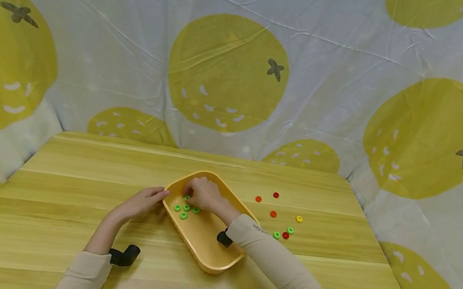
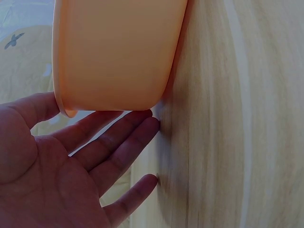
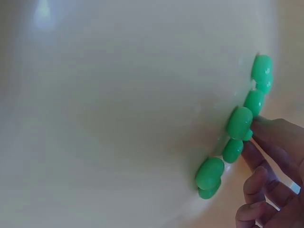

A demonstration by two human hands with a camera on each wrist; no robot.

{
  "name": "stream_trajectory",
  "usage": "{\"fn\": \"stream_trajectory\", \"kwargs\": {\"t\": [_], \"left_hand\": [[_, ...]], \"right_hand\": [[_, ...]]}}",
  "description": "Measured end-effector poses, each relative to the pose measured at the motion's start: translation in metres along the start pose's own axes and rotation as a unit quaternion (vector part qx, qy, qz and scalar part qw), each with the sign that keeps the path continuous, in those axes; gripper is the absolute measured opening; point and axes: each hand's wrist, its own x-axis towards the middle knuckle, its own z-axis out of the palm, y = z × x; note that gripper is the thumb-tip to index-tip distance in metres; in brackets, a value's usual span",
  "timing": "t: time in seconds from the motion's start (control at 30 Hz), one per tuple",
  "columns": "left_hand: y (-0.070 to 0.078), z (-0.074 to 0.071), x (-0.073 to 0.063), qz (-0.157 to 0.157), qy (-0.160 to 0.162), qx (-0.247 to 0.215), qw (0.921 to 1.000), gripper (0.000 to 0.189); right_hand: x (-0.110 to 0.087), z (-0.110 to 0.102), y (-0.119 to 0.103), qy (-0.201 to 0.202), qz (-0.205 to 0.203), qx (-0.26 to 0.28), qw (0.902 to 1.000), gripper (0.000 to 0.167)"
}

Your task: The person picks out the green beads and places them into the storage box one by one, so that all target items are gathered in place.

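A yellow-orange plastic tray (image 1: 213,258) sits slantwise on the wooden table. My left hand (image 1: 144,203) holds its left end, thumb at the rim and the other fingers against the outer wall, as the left wrist view shows. Inside the tray, my right hand (image 1: 207,194) reaches down at the far left end. Its fingertips pinch a small green ring bead (image 3: 248,135) among several other green ring beads (image 3: 210,173) lying close together on the tray floor. In the head view the right hand partly hides the beads nearest its fingertips.
Right of the tray lie scattered loose beads: a yellow bead (image 1: 299,219), an orange bead (image 1: 258,199), a red bead (image 1: 276,195) and several more, two of them green. A patterned cloth (image 1: 324,103) hangs behind the table (image 1: 84,182). The right forearm crosses the tray's right wall.
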Motion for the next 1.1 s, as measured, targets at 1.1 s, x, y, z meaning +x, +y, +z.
{"fn": "stream_trajectory", "kwargs": {"t": [1.1], "left_hand": [[0.002, 0.003, 0.000, -0.007, 0.016, 0.011, 0.9998, 0.057]], "right_hand": [[-0.044, -0.047, 0.037, 0.152, -0.011, 0.217, 0.9641, 0.017]]}}
